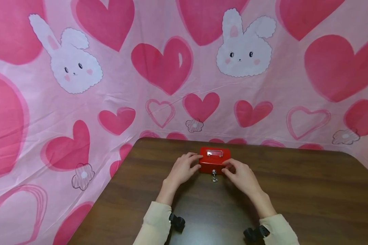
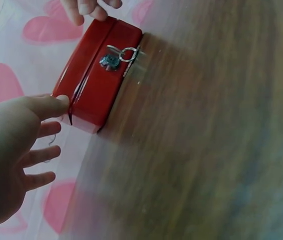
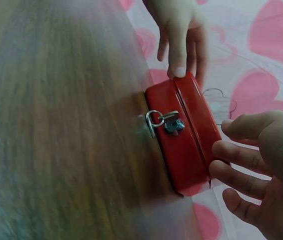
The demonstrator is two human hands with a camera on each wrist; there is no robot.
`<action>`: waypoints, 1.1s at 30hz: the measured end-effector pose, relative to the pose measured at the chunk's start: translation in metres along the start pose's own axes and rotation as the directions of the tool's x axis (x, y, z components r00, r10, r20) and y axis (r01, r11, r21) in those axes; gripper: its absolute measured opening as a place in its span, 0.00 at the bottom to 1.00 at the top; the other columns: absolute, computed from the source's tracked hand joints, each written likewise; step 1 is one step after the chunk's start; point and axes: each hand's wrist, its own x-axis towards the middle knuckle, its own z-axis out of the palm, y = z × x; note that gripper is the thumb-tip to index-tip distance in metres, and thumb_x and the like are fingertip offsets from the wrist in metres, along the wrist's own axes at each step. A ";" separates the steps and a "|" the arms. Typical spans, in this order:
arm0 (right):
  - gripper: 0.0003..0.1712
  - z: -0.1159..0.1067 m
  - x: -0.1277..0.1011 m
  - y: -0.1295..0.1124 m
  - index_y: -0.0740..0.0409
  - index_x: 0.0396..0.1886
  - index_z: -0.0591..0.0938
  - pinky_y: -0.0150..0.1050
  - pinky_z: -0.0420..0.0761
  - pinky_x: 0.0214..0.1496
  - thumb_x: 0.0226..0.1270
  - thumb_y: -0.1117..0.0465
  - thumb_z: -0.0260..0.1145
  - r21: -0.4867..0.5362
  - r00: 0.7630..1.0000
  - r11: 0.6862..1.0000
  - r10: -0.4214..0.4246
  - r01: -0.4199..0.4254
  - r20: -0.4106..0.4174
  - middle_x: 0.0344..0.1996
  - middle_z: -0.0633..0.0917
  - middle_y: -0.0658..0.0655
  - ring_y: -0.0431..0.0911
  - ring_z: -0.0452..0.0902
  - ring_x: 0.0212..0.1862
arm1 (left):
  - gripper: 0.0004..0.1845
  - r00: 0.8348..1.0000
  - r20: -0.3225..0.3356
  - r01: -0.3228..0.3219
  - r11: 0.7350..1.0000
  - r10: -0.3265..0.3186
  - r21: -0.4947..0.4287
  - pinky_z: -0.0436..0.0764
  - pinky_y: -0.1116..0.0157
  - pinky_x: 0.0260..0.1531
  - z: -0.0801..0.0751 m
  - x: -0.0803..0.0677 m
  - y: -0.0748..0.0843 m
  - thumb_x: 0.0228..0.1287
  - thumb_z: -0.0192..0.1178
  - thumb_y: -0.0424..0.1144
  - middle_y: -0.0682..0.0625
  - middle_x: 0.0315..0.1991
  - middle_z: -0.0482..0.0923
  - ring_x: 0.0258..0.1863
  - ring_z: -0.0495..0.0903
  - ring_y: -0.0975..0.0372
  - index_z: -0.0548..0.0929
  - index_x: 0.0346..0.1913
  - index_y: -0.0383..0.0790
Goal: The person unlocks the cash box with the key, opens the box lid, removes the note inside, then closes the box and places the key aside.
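Note:
A small red cash box [image 1: 206, 166] rests on the table with its lid down. A metal handle [image 1: 214, 153] lies on its top, and keys on a ring [image 3: 155, 119] hang from the front lock [image 2: 110, 62]. On the box's left side, my left hand [image 1: 181, 167] touches the lid's edge with the thumb tip, its other fingers spread out. My right hand [image 1: 241, 175] is at the right end, with extended fingertips right at the lid and side. Both hands are also seen in the wrist views, either side of the box.
The brown wooden table [image 1: 294, 190] stretches in front and to both sides of the box. Behind and to the left hangs a pink cloth [image 1: 159, 20] with hearts and rabbit faces, close to the table's back edge.

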 end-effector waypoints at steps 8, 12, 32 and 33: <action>0.12 0.007 0.002 -0.005 0.53 0.47 0.84 0.35 0.80 0.36 0.64 0.59 0.71 0.007 0.998 1.000 -0.024 0.024 0.051 0.33 0.87 0.48 0.40 0.76 0.32 | 0.23 1.000 -0.003 0.022 1.000 -0.022 0.020 0.73 0.54 0.64 0.002 0.004 0.005 0.68 0.62 0.47 0.52 0.59 0.81 0.57 0.78 0.56 0.78 0.65 0.54; 0.11 0.010 0.003 -0.009 0.53 0.46 0.85 0.36 0.81 0.37 0.64 0.60 0.71 0.006 0.998 1.000 -0.028 0.027 0.063 0.33 0.87 0.48 0.40 0.77 0.32 | 0.22 1.000 -0.019 0.021 1.000 -0.021 0.017 0.74 0.53 0.63 0.002 0.005 0.006 0.68 0.63 0.47 0.52 0.57 0.82 0.56 0.80 0.56 0.79 0.64 0.53; 0.10 0.030 0.003 -0.008 0.53 0.43 0.85 0.37 0.80 0.39 0.62 0.61 0.72 0.034 0.993 0.999 0.018 -0.022 0.117 0.32 0.86 0.47 0.39 0.77 0.32 | 0.22 0.997 -0.007 0.075 0.996 -0.076 -0.051 0.74 0.53 0.64 0.006 0.005 0.005 0.68 0.63 0.48 0.53 0.57 0.82 0.54 0.81 0.58 0.79 0.64 0.55; 0.10 0.031 0.003 -0.007 0.53 0.43 0.85 0.37 0.81 0.40 0.62 0.62 0.72 0.037 0.993 0.999 0.019 -0.024 0.116 0.32 0.86 0.47 0.39 0.77 0.32 | 0.22 0.997 -0.006 0.077 0.995 -0.078 -0.058 0.74 0.53 0.63 0.006 0.005 0.006 0.68 0.63 0.48 0.53 0.57 0.82 0.54 0.81 0.58 0.79 0.64 0.55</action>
